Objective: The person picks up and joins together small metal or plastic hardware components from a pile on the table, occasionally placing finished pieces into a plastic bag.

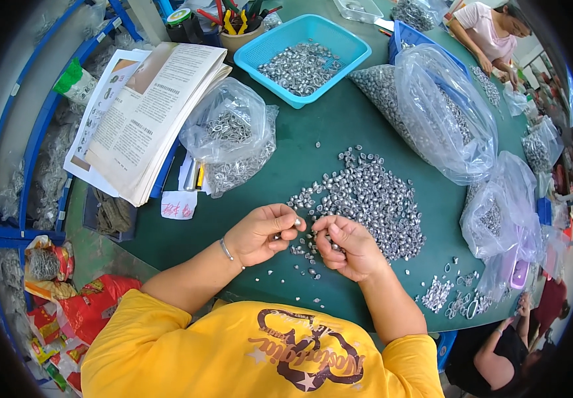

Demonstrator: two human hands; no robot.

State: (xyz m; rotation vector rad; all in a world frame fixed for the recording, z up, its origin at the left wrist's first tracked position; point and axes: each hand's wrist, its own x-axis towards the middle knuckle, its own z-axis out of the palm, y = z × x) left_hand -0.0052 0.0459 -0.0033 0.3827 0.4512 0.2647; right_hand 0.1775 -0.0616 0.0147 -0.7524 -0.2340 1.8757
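My left hand (260,236) pinches a small shiny silver metal piece (297,223) between thumb and forefinger, its other fingers curled. Close by on its right, my right hand (352,251) is closed, thumb against the bent fingers, with small dark grey metal pieces partly showing in it. Their exact kind is too small to make out. Both hands hover over the near edge of a loose pile of small rounded silver-grey metal pieces (372,205) on the green table (299,149). A few stray pieces (312,272) lie just below the hands.
A blue basket (303,93) of metal pieces stands at the back. Clear plastic bags (227,132) of metal parts lie left and right (445,113). An open booklet (144,119) rests at left. Small rings (462,305) are scattered at right. A person (488,33) sits at far right.
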